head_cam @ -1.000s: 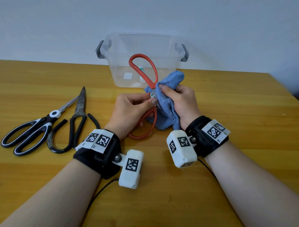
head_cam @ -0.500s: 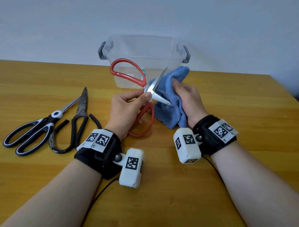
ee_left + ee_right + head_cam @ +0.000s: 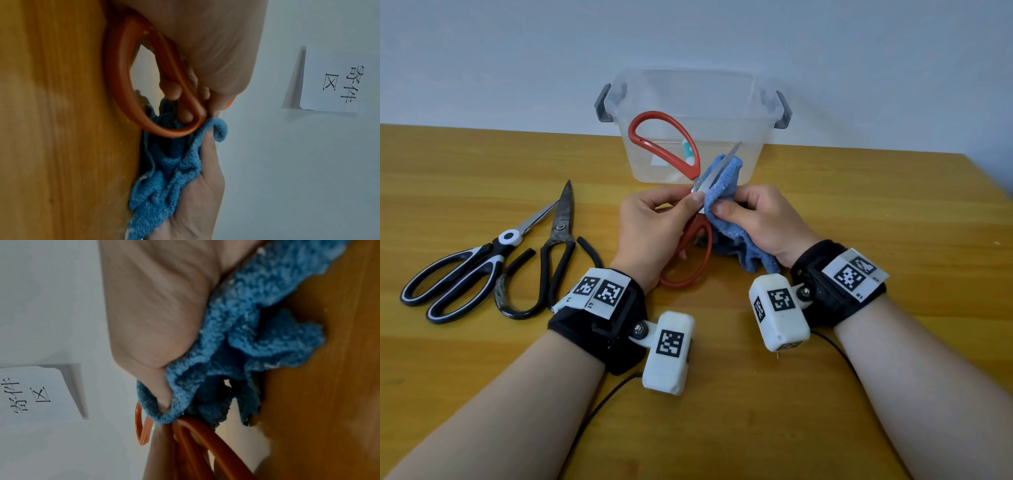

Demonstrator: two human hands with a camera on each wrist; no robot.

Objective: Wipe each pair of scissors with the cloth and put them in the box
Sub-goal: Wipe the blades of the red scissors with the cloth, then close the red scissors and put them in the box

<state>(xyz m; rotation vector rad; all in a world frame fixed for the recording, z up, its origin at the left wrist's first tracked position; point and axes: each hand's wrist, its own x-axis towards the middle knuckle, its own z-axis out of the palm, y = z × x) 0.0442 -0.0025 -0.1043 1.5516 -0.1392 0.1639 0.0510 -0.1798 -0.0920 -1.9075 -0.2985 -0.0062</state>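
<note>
Head view, nearest first: the left hand (image 3: 654,233) grips the red scissors (image 3: 690,255) at the pivot, thumb on top, fingers curled through the lower handle loop (the left wrist view shows two fingertips (image 3: 174,91) inside the loop). The scissors are spread open, one blade pointing up and away. Just beside it, the right hand (image 3: 760,219) pinches the blue cloth (image 3: 726,192) against that blade, thumb pressed on the fabric; the cloth's loose end hangs onto the wooden table (image 3: 859,205). To the left lie black-and-white scissors (image 3: 465,270) and old black scissors (image 3: 551,253), their blades touching. Farther back stands the clear plastic box (image 3: 736,102) with grey handles, against the wall.
</note>
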